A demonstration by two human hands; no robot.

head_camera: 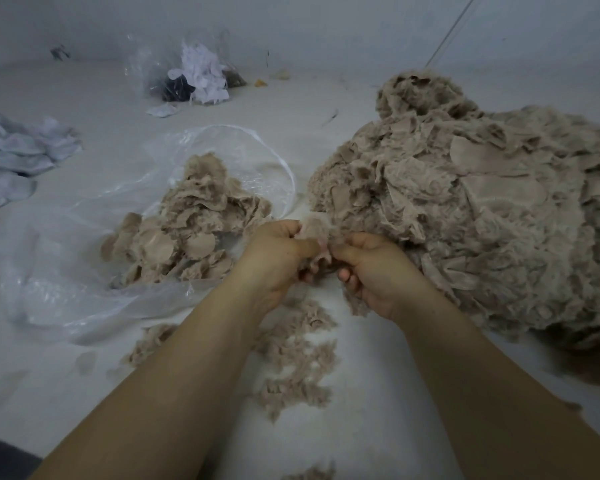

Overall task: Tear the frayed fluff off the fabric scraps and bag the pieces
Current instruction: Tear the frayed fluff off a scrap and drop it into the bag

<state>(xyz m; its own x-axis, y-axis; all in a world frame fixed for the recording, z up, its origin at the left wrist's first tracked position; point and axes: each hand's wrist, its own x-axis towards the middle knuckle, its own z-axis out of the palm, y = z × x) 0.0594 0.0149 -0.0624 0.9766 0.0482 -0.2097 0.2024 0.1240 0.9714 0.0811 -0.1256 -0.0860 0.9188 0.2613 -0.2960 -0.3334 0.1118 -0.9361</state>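
Head view: both bare forearms reach forward from the lower edge and meet over a white work surface (378, 393).
Left hand (278, 258): fingers curled, thumb pressed forward, pinching the left side of a small beige frayed fabric scrap (314, 233).
Right hand (371, 268): fingers curled, thumb tip meeting the left thumb, pinching the right side of the same scrap; the lower fingers are folded under with wisps of fluff against them.
Grip: both hands are closed tight on the scrap, thumbs almost touching, the scrap standing up between and just beyond them.
Beyond and right of the grip: a large heap of beige frayed fabric scraps (482, 209), its near edge touching the right hand.
Beyond and left of the grip: a clear plastic bag (66, 289) lying open and flat, holding a smaller pile of beige trimmed round pieces (187, 230); the pile's right edge lies just beside the left hand.
Below the grip, nearer the person: loose beige torn fluff (298, 358) scattered between the forearms.
Open room: bare white surface lies between the two forearms and outside the right forearm.
Far left: a pile of pale grey-white fabric (18, 157), well apart from the grip.
Far beyond: a second clear bag of white and dark scraps (194, 71) by the back wall.
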